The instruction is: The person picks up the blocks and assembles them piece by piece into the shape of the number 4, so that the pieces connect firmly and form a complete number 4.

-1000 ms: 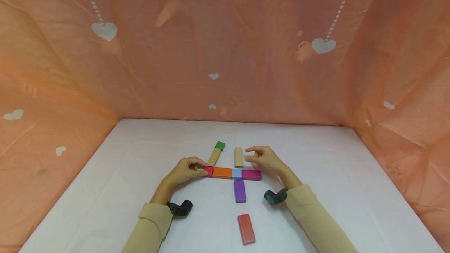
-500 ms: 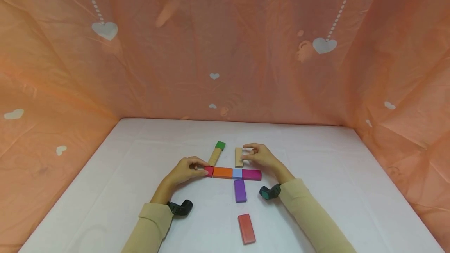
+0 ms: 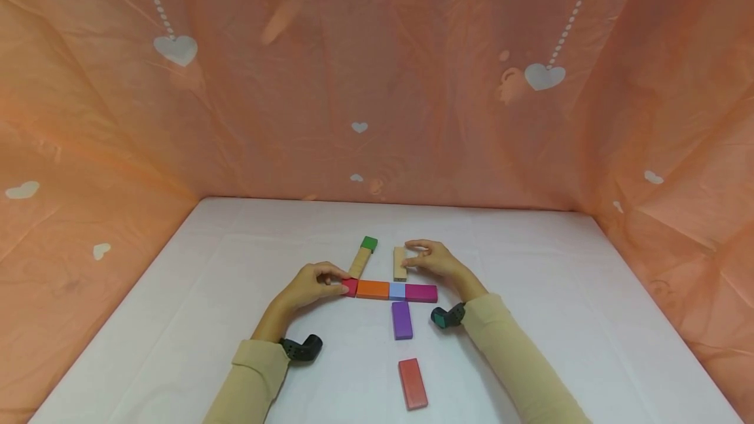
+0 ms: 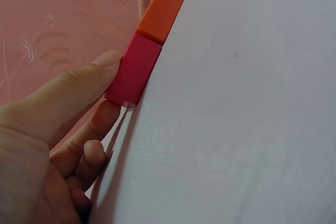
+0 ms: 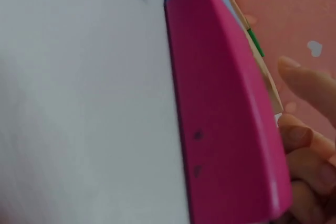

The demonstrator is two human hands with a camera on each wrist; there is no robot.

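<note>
The thumb and forefinger of my left hand point(image 3: 312, 283) pinch a red block point(image 4: 133, 70) at the left end of a row. To its right lie an orange block point(image 3: 372, 290), a small light blue block point(image 3: 397, 291) and a magenta block point(image 3: 421, 293). My right hand point(image 3: 438, 262) is at the right edge of a plain wooden block point(image 3: 400, 264) behind the row, thumb tip touching or just over it, fingers loosely bent. A second plain wooden block point(image 3: 360, 263) slants behind the red one, with a green block point(image 3: 369, 243) at its far end.
In front of the row lie a purple block point(image 3: 402, 320) and, nearer me, a salmon-red block point(image 3: 413, 384). White cloth covers the table point(image 3: 265, 228). An orange curtain point(image 3: 377, 84) with white hearts hangs behind and at both sides.
My right hand has moved left, from beside the plain wooden block up to its right edge. My left hand and the blocks have stayed in place.
</note>
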